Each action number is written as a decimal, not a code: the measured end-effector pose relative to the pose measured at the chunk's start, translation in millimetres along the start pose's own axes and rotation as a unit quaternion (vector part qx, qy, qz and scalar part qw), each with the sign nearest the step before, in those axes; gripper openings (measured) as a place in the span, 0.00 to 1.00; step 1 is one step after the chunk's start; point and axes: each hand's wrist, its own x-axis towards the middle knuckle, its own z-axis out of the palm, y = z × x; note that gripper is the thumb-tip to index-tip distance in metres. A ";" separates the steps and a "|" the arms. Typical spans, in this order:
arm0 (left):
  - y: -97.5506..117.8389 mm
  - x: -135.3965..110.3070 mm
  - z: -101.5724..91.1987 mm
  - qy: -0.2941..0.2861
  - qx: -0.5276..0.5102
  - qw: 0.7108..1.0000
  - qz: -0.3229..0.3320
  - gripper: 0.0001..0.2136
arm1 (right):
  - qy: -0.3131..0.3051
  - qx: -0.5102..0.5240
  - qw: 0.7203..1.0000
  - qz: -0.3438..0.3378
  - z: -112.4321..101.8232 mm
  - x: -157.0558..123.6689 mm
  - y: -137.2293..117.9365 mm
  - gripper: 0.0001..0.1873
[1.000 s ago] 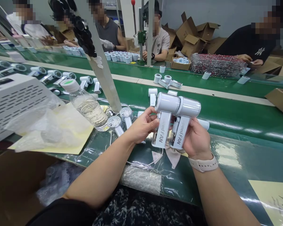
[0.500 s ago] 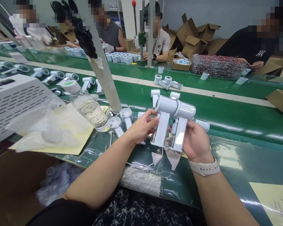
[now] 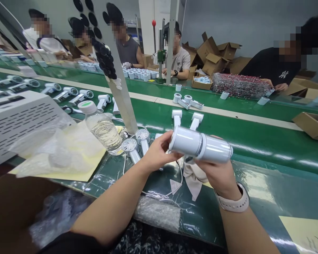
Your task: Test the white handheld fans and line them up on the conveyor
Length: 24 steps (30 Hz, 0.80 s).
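Observation:
I hold two white handheld fans side by side above the green belt, their round barrels end to end. My left hand point(image 3: 157, 152) grips the left fan point(image 3: 185, 140) and my right hand point(image 3: 217, 174), with a pale watch strap at the wrist, grips the right fan point(image 3: 217, 149). Both fans are tipped so their handles point away from view and are hidden behind my fingers. Two more white fans point(image 3: 136, 141) lie on the belt just left of my left hand, by a white cable point(image 3: 172, 181).
A clear bottle with a green-marked cap point(image 3: 102, 127) stands left beside a slanted post point(image 3: 122, 84). A white vented box point(image 3: 16, 120) and plastic bags sit far left. Fans point(image 3: 187, 118) ride the conveyor. Several people work opposite, near cardboard boxes point(image 3: 310, 125).
Both fans have tipped forward: the handles with their lettering, visible a second ago, are now hidden. My hands rose slightly and the view shifted up.

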 end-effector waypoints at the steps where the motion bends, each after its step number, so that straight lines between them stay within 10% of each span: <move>1: 3.3 -1.2 -1.1 -0.011 0.019 0.999 0.025 0.22 | -0.019 -0.024 0.999 -0.029 -1.3 -1.6 -2.8 0.31; 10: 4.9 -0.7 -10.1 -0.052 0.193 0.950 0.239 0.08 | -0.153 -0.083 0.971 -0.164 -5.9 1.1 -7.5 0.27; 16: 11.1 -4.7 -23.0 -0.005 -0.007 0.990 0.143 0.21 | 0.007 -0.262 0.920 -0.291 -26.8 -13.1 -33.6 0.19; 24: 10.8 -1.2 -18.6 -0.074 -0.134 0.984 0.095 0.20 | -0.085 -0.077 0.971 -0.211 -31.5 -6.1 -56.9 0.14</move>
